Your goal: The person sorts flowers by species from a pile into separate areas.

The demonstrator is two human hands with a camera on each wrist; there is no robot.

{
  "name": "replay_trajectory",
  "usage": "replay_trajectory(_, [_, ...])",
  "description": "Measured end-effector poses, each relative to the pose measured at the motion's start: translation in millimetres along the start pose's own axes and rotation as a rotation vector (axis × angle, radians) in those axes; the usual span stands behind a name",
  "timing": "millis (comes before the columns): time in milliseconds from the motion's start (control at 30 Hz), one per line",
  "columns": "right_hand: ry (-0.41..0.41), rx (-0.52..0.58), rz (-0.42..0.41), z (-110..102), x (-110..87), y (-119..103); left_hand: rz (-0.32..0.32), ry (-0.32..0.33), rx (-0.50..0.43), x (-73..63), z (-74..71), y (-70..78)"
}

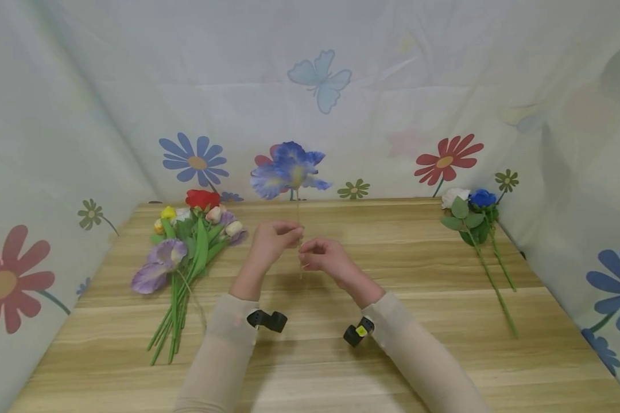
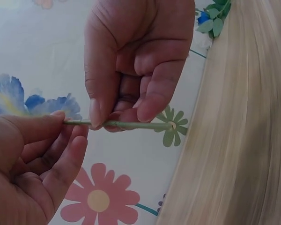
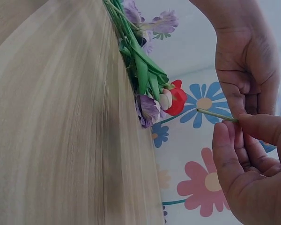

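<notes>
On the L we're seeing a mixed flower bunch (image 1: 201, 246) lying on the wood tabletop (image 1: 403, 252), red, yellow & white blooms pointing to the back edge, w/ a big purple flower (image 1: 152, 276) resting at its near L side. Next, we're pinching w/ the L hand (image 1: 270, 244), thumb & fingertips clamped on the thin green stem of a blue flower (image 1: 291, 166). That flower's standing abt upright in the air, mid-tbl, its bloom showing agst the printed backdrop (image 1: 237, 103). Just below & to the R, we're pinching the same stem w/ the R hand (image 1: 330, 261), thumb & fingertips together on it nr the lower end, which is poking out past them. Far R, a white rose (image 1: 453, 196) & a blue rose (image 1: 482, 198) are lying side by side, stems pointing twd us.
</notes>
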State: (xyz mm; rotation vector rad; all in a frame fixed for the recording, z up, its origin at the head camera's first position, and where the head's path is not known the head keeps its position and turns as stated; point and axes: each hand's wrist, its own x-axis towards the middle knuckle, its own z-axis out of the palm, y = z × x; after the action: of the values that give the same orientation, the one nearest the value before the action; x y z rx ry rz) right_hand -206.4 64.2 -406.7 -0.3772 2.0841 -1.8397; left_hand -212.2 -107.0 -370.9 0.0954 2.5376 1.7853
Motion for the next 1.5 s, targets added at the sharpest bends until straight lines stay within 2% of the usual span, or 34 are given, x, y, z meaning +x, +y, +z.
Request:
replay_trajectory(200, [0.02, -0.027, -0.018, -4.6, -1.6, 1.7, 0.01, -0.057, 0.041, -2.0, -1.7, -3.3])
replay_trajectory(333, [0.034, -0.045, -0.018, -11.9, -5.2, 3.3, 0.038, -0.061, 0.08, -5.1, -6.8, -4.6])
replay_trajectory(533, [0.063, -0.068, -0.008, -31.9, -13.6, 8.1, 0.078, -0.057, 0.142, -12.4, -24.1, -5.5])
replay_trajectory(700, [0.081, -0.106, 0.009, -53.7, -22.8, 17.3, 0.104, -0.026, 0.236, -29.2, -46.0, -10.2])
replay_trajectory(1000, [0.107, -0.167, 0.063, -89.4, -40.9, 34.8, 0.034, -0.02, 0.327, -57.9, -90.3, -32.1])
replay_trajectory(1333, [0.131, -0.224, 0.165, -123.9, -69.1, 43.1, -0.035, 0.031, 0.459, -79.1, -132.0, -56.9])
replay_trajectory(1500, [0.165, -0.255, 0.228, -137.9, -81.0, 47.2, -0.067, 0.068, 0.509, -83.7, -151.8, -72.1])
